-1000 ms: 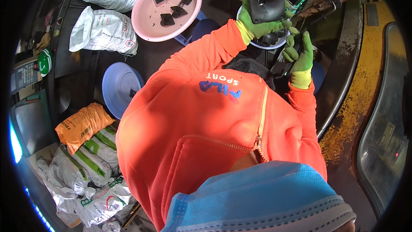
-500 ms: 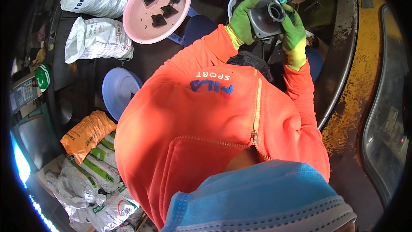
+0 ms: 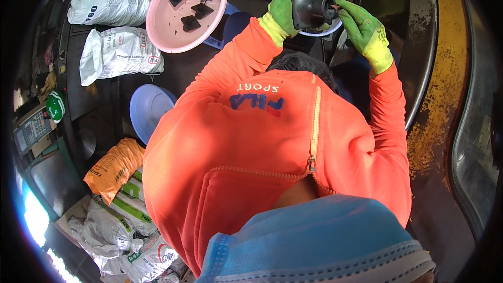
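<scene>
Gripping a black rubber part (image 3: 310, 10) from its left side, the left hand (image 3: 285, 8) in a green glove curls its fingers over the top edge of the piece and holds it up in front of the person's chest, just above a white bowl (image 3: 335, 30) whose rim shows beneath it. The right hand (image 3: 362, 26), gloved the same green, comes in from the right with its fingertips pressed together on a small orange piece (image 3: 332, 7) at the part's round opening; whether that piece is a separate thing or belongs to the black part cannot be told. Both orange sleeves rise toward the top of the view from the person's orange hooded top. Off to the left, well apart from the hands, a pink basin (image 3: 186, 9) holds several similar black parts (image 3: 189, 22) lying loose on its bottom. Below it sits a blue basin (image 3: 148, 109), partly hidden by the left sleeve. White sacks (image 3: 118, 52) lie at the upper left, and an orange sack (image 3: 114, 167) rests among more bags at the lower left.
</scene>
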`<state>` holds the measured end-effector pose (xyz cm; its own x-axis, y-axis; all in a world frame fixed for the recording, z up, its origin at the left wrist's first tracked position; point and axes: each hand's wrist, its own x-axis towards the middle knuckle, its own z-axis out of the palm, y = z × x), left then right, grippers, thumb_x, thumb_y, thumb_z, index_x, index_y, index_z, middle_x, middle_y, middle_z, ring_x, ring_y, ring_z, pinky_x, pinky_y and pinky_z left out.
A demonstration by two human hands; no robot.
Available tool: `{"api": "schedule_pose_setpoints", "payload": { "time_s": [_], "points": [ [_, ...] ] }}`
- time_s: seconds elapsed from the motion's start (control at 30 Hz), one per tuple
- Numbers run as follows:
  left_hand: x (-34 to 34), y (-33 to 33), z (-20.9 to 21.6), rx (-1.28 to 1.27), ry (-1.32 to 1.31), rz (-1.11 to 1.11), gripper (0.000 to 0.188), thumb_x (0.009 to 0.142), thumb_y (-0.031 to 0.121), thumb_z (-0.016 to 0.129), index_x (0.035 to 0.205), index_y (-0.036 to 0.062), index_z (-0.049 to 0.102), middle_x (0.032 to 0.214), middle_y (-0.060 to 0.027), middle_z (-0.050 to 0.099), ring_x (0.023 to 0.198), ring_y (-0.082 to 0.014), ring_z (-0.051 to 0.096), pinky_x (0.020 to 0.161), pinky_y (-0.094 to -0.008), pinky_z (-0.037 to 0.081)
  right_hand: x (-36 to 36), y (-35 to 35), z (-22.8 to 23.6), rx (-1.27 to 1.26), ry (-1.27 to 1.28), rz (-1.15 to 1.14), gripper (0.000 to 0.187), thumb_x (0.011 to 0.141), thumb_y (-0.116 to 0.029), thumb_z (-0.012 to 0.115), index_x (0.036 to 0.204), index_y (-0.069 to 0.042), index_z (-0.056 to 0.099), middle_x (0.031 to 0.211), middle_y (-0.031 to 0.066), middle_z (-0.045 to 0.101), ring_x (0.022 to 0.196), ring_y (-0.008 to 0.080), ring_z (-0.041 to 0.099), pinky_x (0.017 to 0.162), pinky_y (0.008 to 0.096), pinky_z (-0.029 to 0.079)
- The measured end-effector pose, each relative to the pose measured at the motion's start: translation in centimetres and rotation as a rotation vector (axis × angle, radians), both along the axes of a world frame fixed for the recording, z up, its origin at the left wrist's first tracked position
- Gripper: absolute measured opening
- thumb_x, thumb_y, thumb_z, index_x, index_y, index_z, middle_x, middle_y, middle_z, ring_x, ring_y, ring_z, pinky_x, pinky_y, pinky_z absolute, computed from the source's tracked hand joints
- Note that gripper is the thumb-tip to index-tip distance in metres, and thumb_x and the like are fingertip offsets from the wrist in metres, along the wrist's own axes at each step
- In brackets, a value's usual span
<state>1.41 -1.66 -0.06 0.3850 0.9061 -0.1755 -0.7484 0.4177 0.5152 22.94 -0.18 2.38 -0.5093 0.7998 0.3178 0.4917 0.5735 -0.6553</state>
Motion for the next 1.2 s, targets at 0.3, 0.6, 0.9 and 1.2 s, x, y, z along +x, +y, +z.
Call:
{"api": "schedule_pose_setpoints", "payload": {
  "time_s": [0.3, 0.6, 0.9, 1.2],
  "points": [
    [-0.3, 0.8, -0.2, 0.174, -0.143, 0.023, 0.059, 0.085, 0.016, 0.058, 0.139, -0.002, 0.045, 0.129, -0.0191, 0.058, 0.118, -0.032, 0.059, 0.102, -0.043, 0.047, -0.5, -0.3, -0.8, -0.256, 0.089, -0.034, 0.032, 0.097, -0.022, 0.059, 0.124, -0.004, 0.063, 0.1, 0.0107, 0.071, 0.085, 0.0186, 0.067, 0.075, 0.0301, 0.052],
    [-0.1, 0.7, 1.7, 0.374, 0.015, 0.086, 0.065, 0.084, 0.019, 0.059, 0.143, 0.001, 0.042, 0.126, -0.0151, 0.06, 0.111, -0.0293, 0.062, 0.097, -0.0395, 0.051, -1.8, -1.1, -1.2, -0.452, 0.257, -0.097, 0.036, 0.098, -0.024, 0.057, 0.125, -0.001, 0.061, 0.085, 0.0015, 0.062, 0.076, 0.0063, 0.055, 0.067, 0.0236, 0.046],
    [0.4, 1.3, 1.2, 0.869, 0.456, 0.489, 0.08, 0.085, 0.023, 0.066, 0.151, -0.0044, 0.029, 0.145, -0.0168, 0.045, 0.127, -0.0257, 0.051, 0.108, -0.0372, 0.04, -2.9, -1.9, -0.6, -0.672, 0.484, -0.123, 0.036, 0.099, -0.031, 0.053, 0.119, -0.003, 0.063, 0.082, -0.0017, 0.059, 0.069, 0.0054, 0.051, 0.06, 0.0215, 0.041],
    [-0.2, 2.1, 0.0, 1.166, 0.745, 0.681, 0.076, 0.09, 0.023, 0.065, 0.149, -0.0075, 0.029, 0.145, -0.0193, 0.044, 0.13, -0.0277, 0.048, 0.109, -0.0382, 0.039, -3.6, -3.9, 3.2, -1.086, 0.713, -0.066, 0.033, 0.1, -0.034, 0.048, 0.106, -0.005, 0.062, 0.068, -0.0056, 0.046, 0.049, 0.0043, 0.032, 0.044, 0.0219, 0.025]
  ]
}}
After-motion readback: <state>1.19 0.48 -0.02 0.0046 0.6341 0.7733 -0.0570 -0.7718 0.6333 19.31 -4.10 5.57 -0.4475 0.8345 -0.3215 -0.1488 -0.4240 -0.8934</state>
